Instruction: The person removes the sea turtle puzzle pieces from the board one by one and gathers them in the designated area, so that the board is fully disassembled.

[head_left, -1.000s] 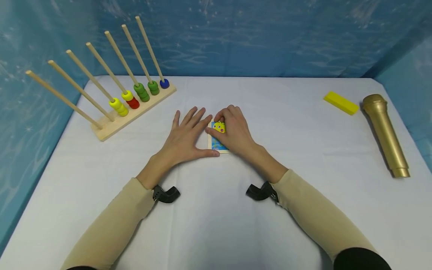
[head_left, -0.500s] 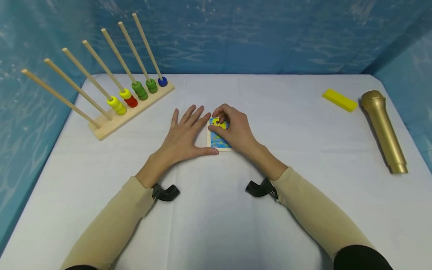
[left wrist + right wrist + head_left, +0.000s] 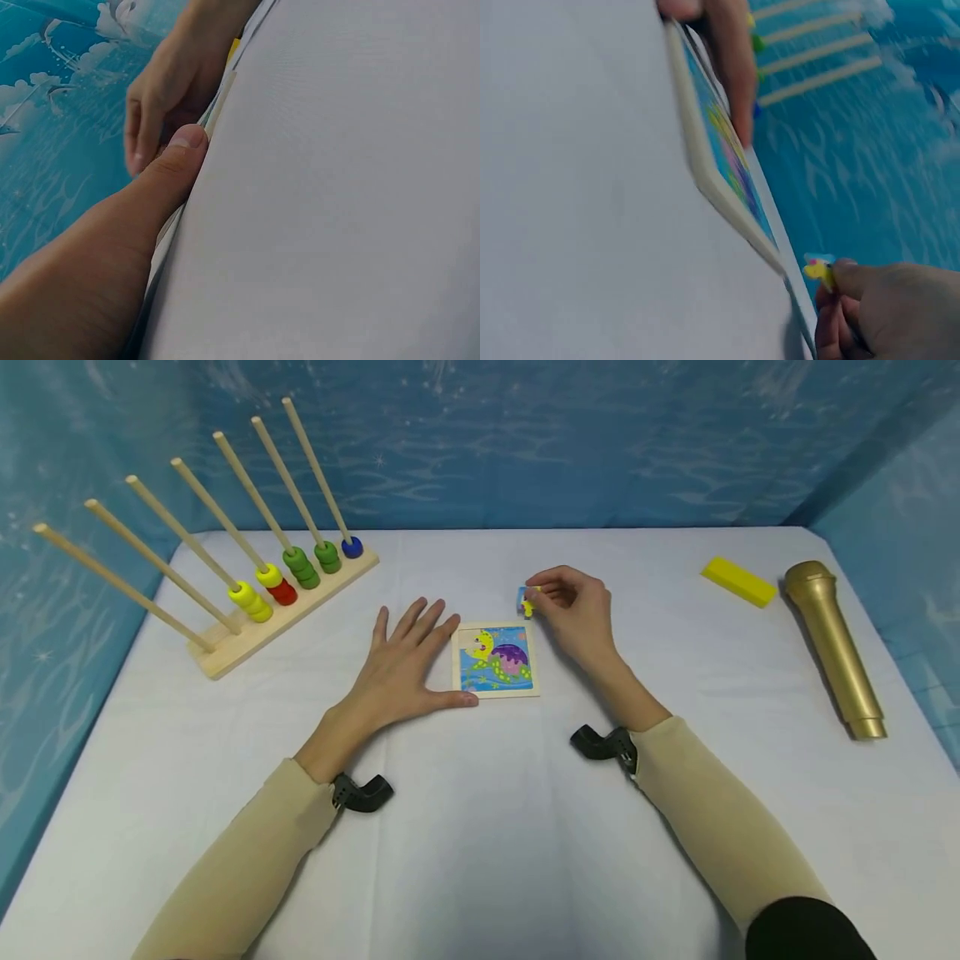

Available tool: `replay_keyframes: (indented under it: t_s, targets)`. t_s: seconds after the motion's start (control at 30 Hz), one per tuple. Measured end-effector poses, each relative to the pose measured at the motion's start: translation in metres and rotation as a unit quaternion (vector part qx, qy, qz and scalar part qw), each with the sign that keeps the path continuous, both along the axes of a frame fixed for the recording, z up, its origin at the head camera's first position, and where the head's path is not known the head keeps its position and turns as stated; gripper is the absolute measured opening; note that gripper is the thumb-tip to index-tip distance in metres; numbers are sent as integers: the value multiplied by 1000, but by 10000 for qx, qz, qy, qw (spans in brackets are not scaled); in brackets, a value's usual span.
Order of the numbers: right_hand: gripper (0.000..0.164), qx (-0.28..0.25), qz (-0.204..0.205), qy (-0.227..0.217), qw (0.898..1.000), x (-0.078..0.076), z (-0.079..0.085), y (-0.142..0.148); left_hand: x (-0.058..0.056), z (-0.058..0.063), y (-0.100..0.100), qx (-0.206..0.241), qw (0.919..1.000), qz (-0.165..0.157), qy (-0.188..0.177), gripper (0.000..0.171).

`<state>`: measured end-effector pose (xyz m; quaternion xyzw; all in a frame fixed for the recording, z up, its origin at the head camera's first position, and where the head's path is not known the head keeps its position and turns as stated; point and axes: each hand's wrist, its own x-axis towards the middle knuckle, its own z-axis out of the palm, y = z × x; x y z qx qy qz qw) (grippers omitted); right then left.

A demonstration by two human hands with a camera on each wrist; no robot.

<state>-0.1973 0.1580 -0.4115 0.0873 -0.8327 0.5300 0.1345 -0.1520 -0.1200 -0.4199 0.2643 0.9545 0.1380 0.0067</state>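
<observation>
A small square jigsaw puzzle (image 3: 497,660) with a pale wooden frame lies flat on the table, showing a yellow and purple turtle on blue. My left hand (image 3: 401,668) lies beside it with fingers spread; its thumb touches the lower left corner and the index fingertip is by the upper left corner. Beyond the top right corner, my right hand (image 3: 577,614) pinches a puzzle piece (image 3: 526,602), yellow and blue, between thumb and fingers. In the right wrist view that puzzle piece (image 3: 819,268) is held clear of the frame; part of it is hidden by the fingers.
At the back left stands a wooden counting rack (image 3: 281,610) with tall pegs and coloured rings. A yellow block (image 3: 739,582) and a gold cylinder (image 3: 834,647), wider at its far end, lie on the right. Blue patterned cloth (image 3: 525,443) rises behind the white table.
My right hand has moved away from the board, up and to the right, with a puzzle piece pinched in it, uncovering the turtle picture. The left hand has stayed nearly in place.
</observation>
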Motion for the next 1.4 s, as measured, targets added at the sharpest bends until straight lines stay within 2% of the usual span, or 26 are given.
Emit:
replay_keyframes:
  t_s: [0.13,0.43,0.7,0.8,0.97,1.27,1.4]
  targets:
    - [14,290,-491,71,9983,-7,-2,22,0,-1,0,13,10000,-2,29,117]
    - [17,904,-662,78,9937,-9,-4,28,0,0,0,40,10000,-4,52,117]
    - [18,1085,-1035,521,9873,-5,-8,27,1,0,-1,63,10000,1,39,117]
    - [17,894,-865,704,9897,1,-8,22,1,0,-1,60,10000,0,50,117]
    - [16,626,-301,805,9943,15,-7,7,0,1,-1,23,10000,-5,79,117]
    - [15,666,473,236,9964,40,-5,-19,1,1,-2,39,9998,-56,162,117]
    - [11,787,781,222,9936,47,-6,-27,1,0,-2,74,9998,-87,178,117]
